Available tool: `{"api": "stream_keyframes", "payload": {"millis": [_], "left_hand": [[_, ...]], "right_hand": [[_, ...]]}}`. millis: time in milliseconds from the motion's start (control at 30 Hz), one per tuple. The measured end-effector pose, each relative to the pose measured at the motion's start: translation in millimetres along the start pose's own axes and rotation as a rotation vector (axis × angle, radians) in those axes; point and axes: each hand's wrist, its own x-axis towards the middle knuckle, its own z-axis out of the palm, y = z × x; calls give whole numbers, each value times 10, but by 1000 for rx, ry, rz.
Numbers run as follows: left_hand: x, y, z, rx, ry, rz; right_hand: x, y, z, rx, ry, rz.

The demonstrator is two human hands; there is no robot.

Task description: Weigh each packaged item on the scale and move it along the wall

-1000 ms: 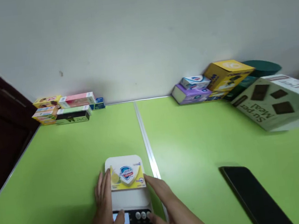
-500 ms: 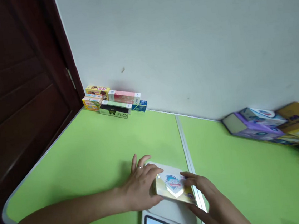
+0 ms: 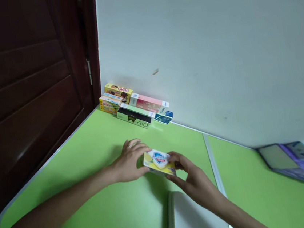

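Observation:
A yellow and white soap box (image 3: 159, 161) with a blue shield logo is held in the air between my two hands. My left hand (image 3: 130, 162), with a ring on one finger, grips its left end between thumb and fingers. On the right end, my right hand (image 3: 189, 175) is closed with the thumb below and fingers on top. Beneath my right forearm lies the white kitchen scale (image 3: 191, 221), its plate partly covered by the arm and its display out of view.
Against the wall stand several small boxes: a yellow one (image 3: 118, 91), an orange one (image 3: 109, 105), a pink one (image 3: 149, 103), a black and green one (image 3: 134, 117) and a blue one (image 3: 164, 118). Blurred purple packages (image 3: 298, 167) lie at right. A dark door (image 3: 27, 80) borders the green table (image 3: 120, 220).
Both hands have lifted the soap box off the scale and carried it away from me, toward the boxes by the wall. The view has turned left.

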Motion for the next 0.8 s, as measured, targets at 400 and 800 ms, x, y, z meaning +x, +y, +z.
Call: {"api": "stream_keyframes", "payload": {"millis": [400,800], "left_hand": [[1014,-1082,-1392,223,634,-197],[1228,-1481,-1248,257,602,-371]], "right_hand": [[2557,-871,448,-114,285,-211],[2914,-896,605,-334,181,-266]]}}
